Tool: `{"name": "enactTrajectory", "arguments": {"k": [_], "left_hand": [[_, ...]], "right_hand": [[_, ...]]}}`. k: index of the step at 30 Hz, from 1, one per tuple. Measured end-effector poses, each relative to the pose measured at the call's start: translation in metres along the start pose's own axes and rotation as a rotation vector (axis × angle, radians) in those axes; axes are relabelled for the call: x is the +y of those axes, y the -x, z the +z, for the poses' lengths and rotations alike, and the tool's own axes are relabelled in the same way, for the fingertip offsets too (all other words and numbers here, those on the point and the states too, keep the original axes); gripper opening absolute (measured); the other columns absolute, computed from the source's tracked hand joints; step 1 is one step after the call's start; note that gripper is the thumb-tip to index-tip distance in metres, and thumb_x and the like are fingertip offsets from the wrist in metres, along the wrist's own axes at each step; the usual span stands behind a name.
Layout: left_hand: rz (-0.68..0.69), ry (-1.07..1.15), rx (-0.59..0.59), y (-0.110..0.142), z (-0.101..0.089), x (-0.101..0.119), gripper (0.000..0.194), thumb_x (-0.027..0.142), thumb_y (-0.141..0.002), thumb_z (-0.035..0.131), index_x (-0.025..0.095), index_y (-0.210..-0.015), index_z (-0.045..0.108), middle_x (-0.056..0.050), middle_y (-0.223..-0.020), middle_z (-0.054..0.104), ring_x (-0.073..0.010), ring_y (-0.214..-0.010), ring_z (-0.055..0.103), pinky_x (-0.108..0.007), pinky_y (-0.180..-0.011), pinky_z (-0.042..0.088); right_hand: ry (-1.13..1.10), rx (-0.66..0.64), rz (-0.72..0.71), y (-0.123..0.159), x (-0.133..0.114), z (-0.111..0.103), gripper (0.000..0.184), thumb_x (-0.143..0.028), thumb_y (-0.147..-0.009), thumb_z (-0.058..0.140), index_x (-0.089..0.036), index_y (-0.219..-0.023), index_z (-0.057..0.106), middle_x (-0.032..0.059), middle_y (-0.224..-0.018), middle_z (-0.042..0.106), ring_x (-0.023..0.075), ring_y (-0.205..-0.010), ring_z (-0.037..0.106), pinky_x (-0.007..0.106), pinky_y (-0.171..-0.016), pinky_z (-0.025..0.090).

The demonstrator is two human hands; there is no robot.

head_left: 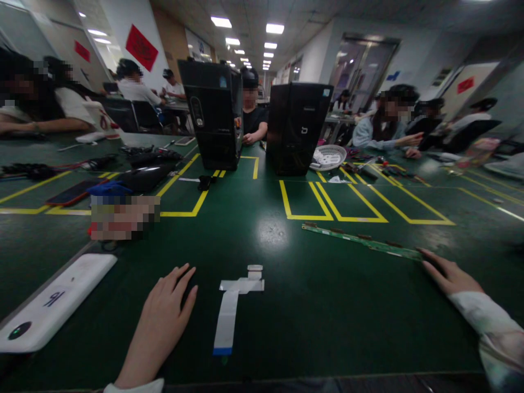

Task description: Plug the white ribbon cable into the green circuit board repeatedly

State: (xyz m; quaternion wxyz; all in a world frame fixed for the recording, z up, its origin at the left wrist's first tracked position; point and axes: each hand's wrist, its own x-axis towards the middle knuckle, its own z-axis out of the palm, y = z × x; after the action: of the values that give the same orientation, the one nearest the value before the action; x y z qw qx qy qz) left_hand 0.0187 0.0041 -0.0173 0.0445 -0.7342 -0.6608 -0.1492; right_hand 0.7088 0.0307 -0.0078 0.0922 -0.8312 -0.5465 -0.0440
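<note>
My left hand lies flat on the dark green table, fingers stretched out, holding nothing. Just to its right lies a white flat ribbon cable with a blue end toward me. My right hand rests at the right with its fingers extended, the tips touching the near end of a long narrow green circuit board that runs away to the left.
A white device lies at the near left. Two black computer towers stand mid-table among yellow tape outlines. A white basket, cables and tools sit farther back. Several other people sit around the tables.
</note>
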Motion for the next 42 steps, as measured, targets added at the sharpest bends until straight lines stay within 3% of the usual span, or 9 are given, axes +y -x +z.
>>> {"name": "enactTrajectory", "arguments": {"k": [3,5,12,17,21,30,39,42], "left_hand": [[0.006,0.009,0.011,0.000,0.001,-0.001,0.057,0.049,-0.093,0.032,0.014,-0.132,0.056,-0.016,-0.139,0.055,-0.0321,-0.130,0.049,-0.053,-0.108,0.039],[0.006,0.011,0.008,0.000,0.001,-0.001,0.057,0.049,-0.093,0.033,0.015,-0.132,0.056,-0.015,-0.139,0.055,-0.0318,-0.131,0.048,-0.053,-0.108,0.039],[-0.001,0.024,0.007,0.001,-0.001,0.000,0.058,0.049,-0.093,0.033,0.013,-0.132,0.056,-0.016,-0.139,0.054,-0.0326,-0.131,0.049,-0.053,-0.109,0.038],[-0.007,0.043,0.024,0.000,-0.001,0.002,0.057,0.048,-0.093,0.033,0.014,-0.132,0.056,-0.015,-0.139,0.055,-0.0325,-0.130,0.049,-0.054,-0.109,0.037],[-0.008,0.050,0.029,0.000,-0.002,0.003,0.055,0.047,-0.092,0.035,0.014,-0.131,0.057,-0.015,-0.137,0.056,-0.0321,-0.130,0.049,-0.053,-0.109,0.038],[-0.012,0.044,0.027,0.001,-0.003,0.004,0.055,0.047,-0.093,0.034,0.014,-0.132,0.056,-0.015,-0.139,0.055,-0.0310,-0.130,0.049,-0.052,-0.110,0.037],[-0.002,0.043,0.022,0.001,0.000,0.001,0.056,0.049,-0.093,0.034,0.015,-0.133,0.055,-0.014,-0.139,0.054,-0.0321,-0.131,0.048,-0.054,-0.109,0.038],[0.001,0.033,0.020,0.001,-0.001,0.001,0.056,0.049,-0.093,0.034,0.015,-0.132,0.056,-0.014,-0.139,0.054,-0.0319,-0.131,0.048,-0.053,-0.109,0.038]], "right_hand": [[-0.159,-0.172,-0.055,-0.001,-0.010,-0.002,0.064,-0.035,-0.080,0.037,-0.004,-0.135,0.047,0.0201,-0.143,0.048,0.0282,-0.135,0.042,0.041,-0.118,0.017],[-0.185,-0.169,-0.105,-0.001,-0.021,-0.001,0.066,-0.038,-0.079,0.037,-0.004,-0.133,0.049,0.0200,-0.144,0.047,0.0293,-0.136,0.040,0.042,-0.119,0.013],[-0.181,-0.051,-0.543,0.005,-0.101,0.012,0.048,-0.044,-0.085,0.042,-0.015,-0.118,0.062,0.0173,-0.128,0.060,0.0297,-0.120,0.055,0.050,-0.108,0.036],[-0.184,0.055,-0.866,0.022,-0.173,0.021,0.044,-0.043,-0.092,0.041,-0.019,-0.122,0.063,0.0149,-0.121,0.062,0.0285,-0.112,0.057,0.055,-0.101,0.042],[-0.210,0.098,-1.028,0.035,-0.223,0.024,0.042,-0.040,-0.095,0.042,-0.019,-0.126,0.061,0.0153,-0.122,0.060,0.0277,-0.109,0.056,0.052,-0.096,0.046],[-0.153,0.148,-1.058,0.062,-0.292,0.024,0.040,-0.041,-0.095,0.045,-0.015,-0.118,0.064,0.0177,-0.111,0.060,0.0290,-0.099,0.053,0.047,-0.084,0.051],[-0.122,0.215,-0.991,0.090,-0.313,0.015,0.039,-0.040,-0.095,0.043,-0.016,-0.117,0.063,0.0183,-0.113,0.060,0.0300,-0.096,0.054,0.046,-0.080,0.052],[-0.176,0.225,-1.021,0.094,-0.315,0.014,0.036,-0.035,-0.095,0.043,-0.015,-0.119,0.062,0.0180,-0.121,0.058,0.0304,-0.104,0.053,0.047,-0.086,0.050]]}}
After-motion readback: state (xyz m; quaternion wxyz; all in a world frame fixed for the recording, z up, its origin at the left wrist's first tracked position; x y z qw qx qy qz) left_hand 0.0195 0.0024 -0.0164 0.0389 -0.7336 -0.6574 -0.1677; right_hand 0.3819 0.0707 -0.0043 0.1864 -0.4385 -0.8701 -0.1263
